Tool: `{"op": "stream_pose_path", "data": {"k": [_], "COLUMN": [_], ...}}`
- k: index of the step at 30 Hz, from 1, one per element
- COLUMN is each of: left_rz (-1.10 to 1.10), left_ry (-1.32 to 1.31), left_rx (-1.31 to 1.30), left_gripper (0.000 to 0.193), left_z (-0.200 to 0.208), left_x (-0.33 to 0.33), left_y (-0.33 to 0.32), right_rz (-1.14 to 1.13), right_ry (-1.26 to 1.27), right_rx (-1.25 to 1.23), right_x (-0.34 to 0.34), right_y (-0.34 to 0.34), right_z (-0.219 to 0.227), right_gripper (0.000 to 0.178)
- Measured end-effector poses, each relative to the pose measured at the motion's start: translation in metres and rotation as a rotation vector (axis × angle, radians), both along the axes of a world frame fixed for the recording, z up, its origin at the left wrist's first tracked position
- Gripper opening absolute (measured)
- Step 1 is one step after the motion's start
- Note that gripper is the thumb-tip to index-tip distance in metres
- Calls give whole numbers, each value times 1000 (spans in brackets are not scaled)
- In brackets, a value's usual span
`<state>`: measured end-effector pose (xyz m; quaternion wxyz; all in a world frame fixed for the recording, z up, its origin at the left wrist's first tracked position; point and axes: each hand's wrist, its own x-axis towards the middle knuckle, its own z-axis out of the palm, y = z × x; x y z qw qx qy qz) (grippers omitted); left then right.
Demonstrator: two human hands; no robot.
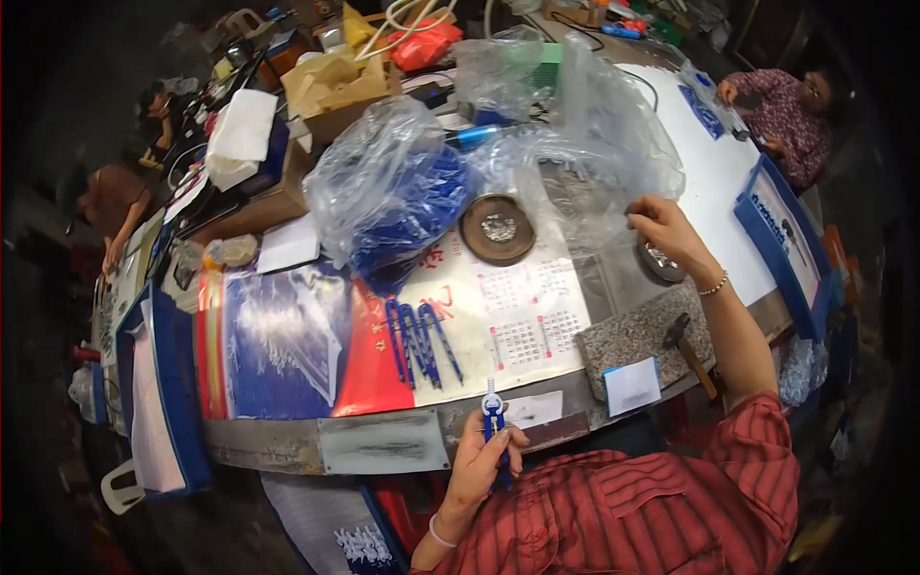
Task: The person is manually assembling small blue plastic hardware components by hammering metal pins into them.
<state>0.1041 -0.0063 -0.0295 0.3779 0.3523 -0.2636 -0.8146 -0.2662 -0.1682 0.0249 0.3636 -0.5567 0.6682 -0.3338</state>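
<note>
My left hand (479, 465) is closed around a blue pen-like piece (494, 418) with a white ring and ridged white tip, held upright at the table's front edge. My right hand (668, 232) is raised beside a clear plastic bag (613, 134), its fingers curled together; whatever they hold is too small to make out. Partly hidden below that hand sits a round dish (661, 266) with small shiny parts. Several slim blue patterned pieces (418, 340) lie on the calendar sheet (522, 331). A brown round dish (471, 228) holds small silvery bits.
A hammer (692, 356) rests on a speckled stone block (618, 340), with a white card (632, 385) in front. A bulging bag of blue parts (407, 201) stands at centre left. Blue trays (189, 407) flank the table. Another person (786, 125) sits at far right.
</note>
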Motion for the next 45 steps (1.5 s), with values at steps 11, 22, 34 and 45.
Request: {"op": "stream_pose_path", "data": {"k": [11,22,34,45], "left_rz": [-117,-147,-145,-166], "left_ry": [-10,-43,-71,-72], "left_rx": [-15,-30,-31,-26], "left_gripper": [33,33,33,31], "left_z": [2,19,24,23], "left_x": [-36,-60,-64,-65], "left_y": [-5,13,18,20], "right_rz": [-120,-33,-103,-179], "right_ry": [408,721,592,277], "right_rx": [-86,-76,-186,-166], "right_x": [-92,-85,-93,-96], "right_y": [56,41,44,45], "right_z": [-42,-57,-62,-60], "right_gripper": [21,18,15,16]}}
